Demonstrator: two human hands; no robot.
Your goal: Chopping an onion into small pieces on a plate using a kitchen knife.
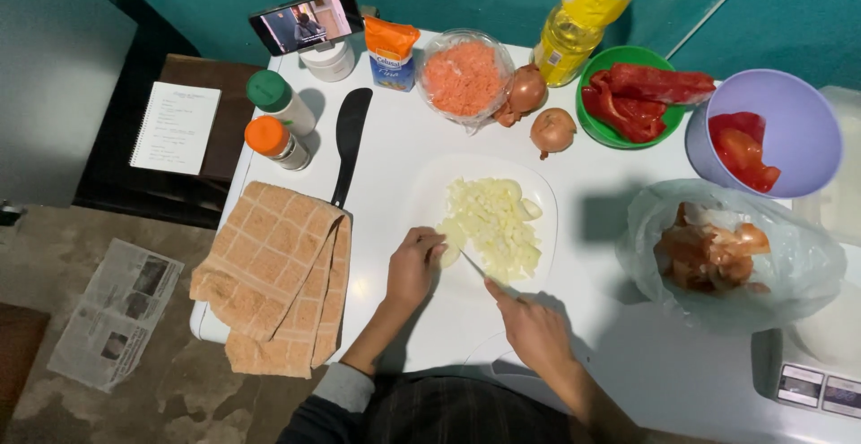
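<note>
A white cutting board lies on the white table with a heap of chopped onion on it. My left hand presses a small onion piece against the board at the heap's near left edge. My right hand grips a knife by the handle; its blade points up-left and reaches the onion piece right beside my left fingers.
Behind the board: two whole onions, a bowl of orange lentils, an oil bottle, a green bowl of red pepper, a purple bowl. A bag of onion skins right; checked cloth, black spatula, two jars, phone left.
</note>
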